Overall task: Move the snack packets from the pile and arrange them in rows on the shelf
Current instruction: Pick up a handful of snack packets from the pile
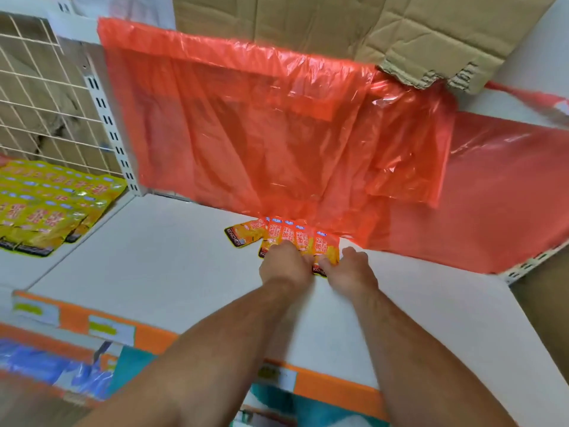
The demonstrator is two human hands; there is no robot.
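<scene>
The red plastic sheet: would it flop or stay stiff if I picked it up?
Probably floppy: the red plastic sheet hangs in folds and wrinkles. Likely very light, since it looks thin and see-through. It might feel slippery: it shines above the snack packets.

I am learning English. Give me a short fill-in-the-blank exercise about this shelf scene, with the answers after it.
The left hand and the right hand touch a row of snack packets on the ___ shelf.
Behind this row hangs a red sheet of ___.
Above the sheet sits a torn brown piece of ___.
The yellow packets lie on the ___ side of the picture.
Answers: white; plastic; cardboard; left.
</scene>
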